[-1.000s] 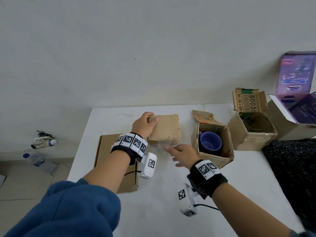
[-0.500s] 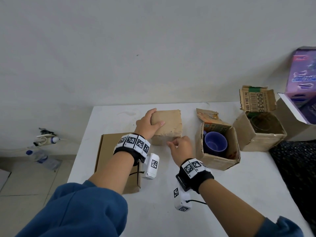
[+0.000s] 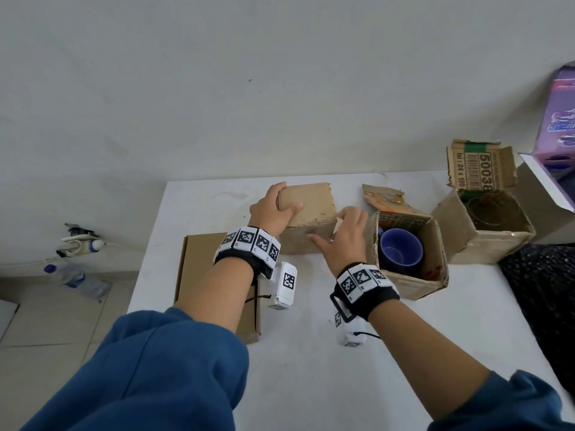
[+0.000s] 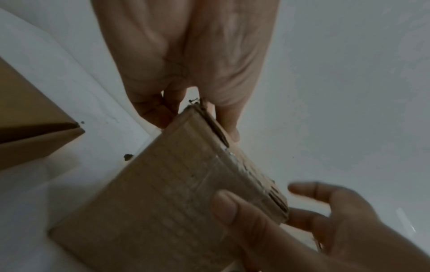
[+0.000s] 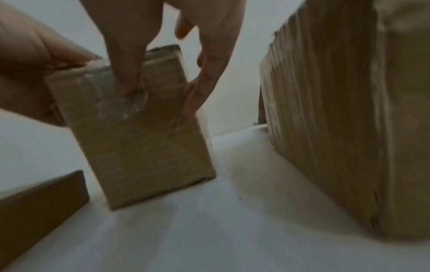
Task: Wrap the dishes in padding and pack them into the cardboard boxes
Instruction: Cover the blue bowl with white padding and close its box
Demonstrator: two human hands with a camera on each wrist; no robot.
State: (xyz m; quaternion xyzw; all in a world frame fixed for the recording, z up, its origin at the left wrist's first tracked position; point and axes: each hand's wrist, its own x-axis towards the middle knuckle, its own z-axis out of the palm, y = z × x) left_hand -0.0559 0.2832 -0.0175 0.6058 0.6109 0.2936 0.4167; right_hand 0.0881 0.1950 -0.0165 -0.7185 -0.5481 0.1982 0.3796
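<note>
A small closed cardboard box (image 3: 306, 213), taped on its front, stands mid-table. My left hand (image 3: 275, 208) grips its top left corner, thumb on the lid and fingers down the side. My right hand (image 3: 334, 228) holds the right front corner, thumb pressed on the taped face (image 5: 125, 88) and fingers along the right side. To the right, an open cardboard box (image 3: 413, 284) holds a blue cup (image 3: 401, 248). Farther right, another open box (image 3: 485, 247) holds a clear glass dish (image 3: 494, 213). No padding is visible.
A flat brown cardboard box (image 3: 211, 269) lies at the white table's (image 3: 311, 368) left edge, under my left forearm. A purple printed box (image 3: 557, 126) stands open at the far right. Dark speckled fabric (image 3: 541, 290) covers the right table edge. Bottles lie on the floor at the left.
My right hand moved forward from mid-air and took hold of the closed box's right front corner. My left hand stayed on the box, shifting to its top left corner.
</note>
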